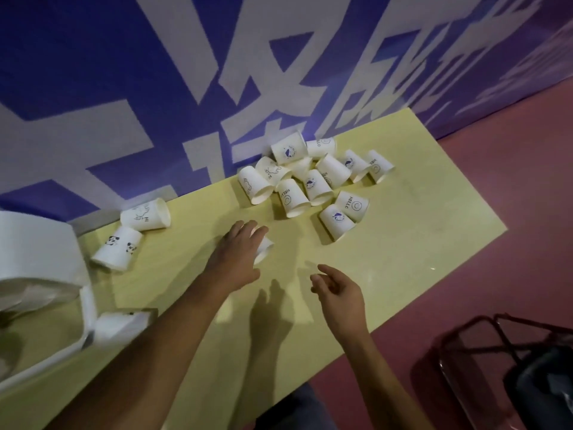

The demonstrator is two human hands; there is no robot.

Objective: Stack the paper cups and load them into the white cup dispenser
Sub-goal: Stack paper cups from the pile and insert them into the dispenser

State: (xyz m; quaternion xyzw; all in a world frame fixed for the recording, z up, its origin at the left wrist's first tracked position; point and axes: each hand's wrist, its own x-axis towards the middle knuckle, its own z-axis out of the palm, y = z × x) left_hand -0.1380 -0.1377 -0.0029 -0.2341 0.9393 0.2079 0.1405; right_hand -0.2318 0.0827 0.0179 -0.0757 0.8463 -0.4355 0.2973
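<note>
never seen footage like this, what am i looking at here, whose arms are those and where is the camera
There is no machine here. A person works with bare hands, and the one picture comes from a camera worn on the head, looking forward and down. So the arms reaching in from the bottom are the wearer's own. On the yellow table lies a loose pile of paper cups, white with small printed drawings. A few more cups lie apart at the left, among them a panda cup, near the white cup dispenser at the picture's left edge. The left grip, meaning the left hand, curls over a single cup on the table. The right grip hovers above the table with loosely curled fingers and holds nothing.
</note>
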